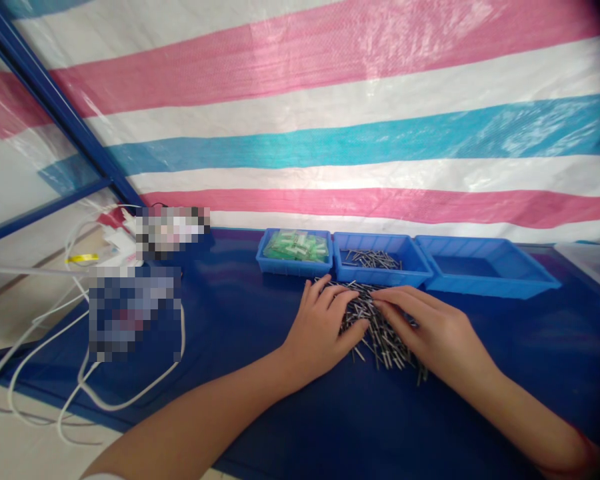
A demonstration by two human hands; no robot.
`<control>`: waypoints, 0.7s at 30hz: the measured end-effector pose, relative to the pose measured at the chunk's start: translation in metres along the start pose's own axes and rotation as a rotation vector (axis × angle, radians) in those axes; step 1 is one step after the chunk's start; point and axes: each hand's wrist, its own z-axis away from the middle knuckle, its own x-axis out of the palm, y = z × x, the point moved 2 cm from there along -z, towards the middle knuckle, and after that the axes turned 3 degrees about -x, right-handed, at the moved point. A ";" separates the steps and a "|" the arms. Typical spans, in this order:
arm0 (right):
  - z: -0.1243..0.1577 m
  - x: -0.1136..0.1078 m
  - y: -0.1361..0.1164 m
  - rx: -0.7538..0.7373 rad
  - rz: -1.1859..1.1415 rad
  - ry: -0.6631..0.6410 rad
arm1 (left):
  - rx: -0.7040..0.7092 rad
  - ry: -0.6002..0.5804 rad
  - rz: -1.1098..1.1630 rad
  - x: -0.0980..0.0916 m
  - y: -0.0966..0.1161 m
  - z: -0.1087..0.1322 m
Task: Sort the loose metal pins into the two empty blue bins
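My two bare forearms reached in from the near edge over the blue tabletop (405, 427), angling toward each other. My left hand (316, 333) lay palm down at the left side of a loose pile of thin metal pins (383, 337), its fingers fanned over the upper left edge and its thumb apart from them, resting on the pins; it was loosely open, gripping nothing that I could see. My right hand (437, 327) came over the pile's right side, fingers together and bent, the tips drawn close to the thumb among the pins; I could not tell whether a pin was caught between them. The pile lay between my hands, partly under both, with its near end fanned toward me and a few stray pins just below my right hand. Off to the left, white cables (111, 408) looped beside a blurred patch. Just beyond the pile stood three blue bins in a row: the left bin (295, 268) held green packets (296, 247), the middle bin (380, 275) held more pins, and the right bin (495, 285) stood beside it. Behind them hung a striped sheet (355, 150).
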 end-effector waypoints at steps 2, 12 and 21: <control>-0.001 -0.001 -0.003 0.020 -0.030 0.020 | 0.006 0.017 0.019 -0.001 -0.001 -0.001; 0.006 0.004 -0.010 0.325 -0.337 0.131 | -0.017 0.106 0.209 -0.008 -0.003 -0.006; 0.004 0.010 -0.023 0.666 -0.899 0.180 | -0.268 0.082 0.635 -0.015 0.002 -0.005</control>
